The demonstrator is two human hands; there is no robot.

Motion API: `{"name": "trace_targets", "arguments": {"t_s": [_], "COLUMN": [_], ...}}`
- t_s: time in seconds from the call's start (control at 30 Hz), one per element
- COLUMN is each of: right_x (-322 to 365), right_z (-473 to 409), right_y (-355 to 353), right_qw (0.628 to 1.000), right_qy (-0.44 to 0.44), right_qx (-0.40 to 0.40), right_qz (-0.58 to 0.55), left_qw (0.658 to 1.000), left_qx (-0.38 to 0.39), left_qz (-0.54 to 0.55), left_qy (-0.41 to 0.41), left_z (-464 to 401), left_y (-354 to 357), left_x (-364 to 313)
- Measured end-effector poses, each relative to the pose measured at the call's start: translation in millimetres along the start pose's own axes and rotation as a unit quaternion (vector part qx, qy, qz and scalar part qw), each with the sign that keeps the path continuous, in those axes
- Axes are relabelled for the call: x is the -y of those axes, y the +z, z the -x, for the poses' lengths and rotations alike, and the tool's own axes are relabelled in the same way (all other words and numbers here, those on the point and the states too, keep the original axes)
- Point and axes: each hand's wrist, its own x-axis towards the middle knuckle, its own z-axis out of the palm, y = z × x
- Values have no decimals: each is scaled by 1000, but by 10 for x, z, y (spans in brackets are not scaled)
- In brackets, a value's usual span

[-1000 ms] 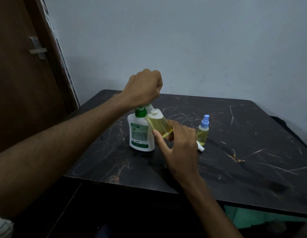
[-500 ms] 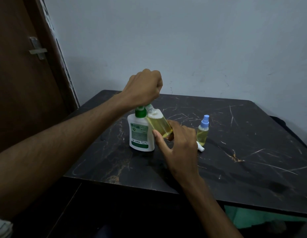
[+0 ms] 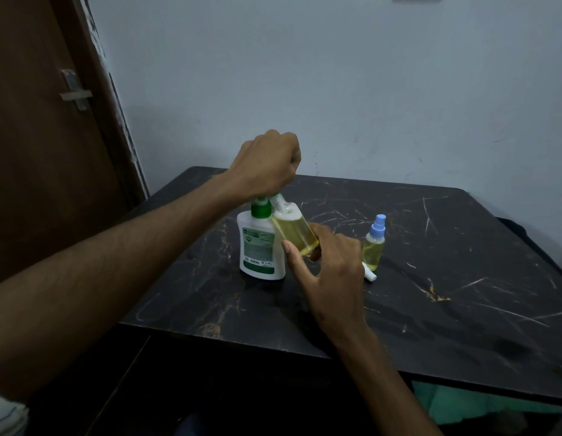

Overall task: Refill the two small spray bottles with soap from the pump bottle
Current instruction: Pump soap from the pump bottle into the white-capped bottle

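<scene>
— Left grip [image 3: 267, 163] fisted over the pump bottle [image 3: 260, 247] head; right grip [image 3: 328, 262] pinches the uncapped spray bottle [image 3: 295, 232], tilted at the spout.
— Progress?
— Nearly full, I'd judge. Capped spray bottle [image 3: 374, 247] stands filled on the worktop [image 3: 446, 294]; recapping remains.

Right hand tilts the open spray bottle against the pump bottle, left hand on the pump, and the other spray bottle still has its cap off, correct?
Not quite: the head view shows the other spray bottle standing with its blue cap on. The rest holds.
</scene>
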Motion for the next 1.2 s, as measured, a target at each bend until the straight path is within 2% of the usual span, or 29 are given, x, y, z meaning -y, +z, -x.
{"name": "trace_targets", "arguments": {"t_s": [1.2], "right_x": [-2], "right_z": [-4], "right_y": [10], "right_qw": [1000], "right_qy": [-5], "right_qx": [-14], "right_qz": [-11], "left_qw": [1000], "left_qx": [7], "left_qz": [16], "left_qy": [-5], "left_z": [-26], "left_y": [8], "left_x": [14]}}
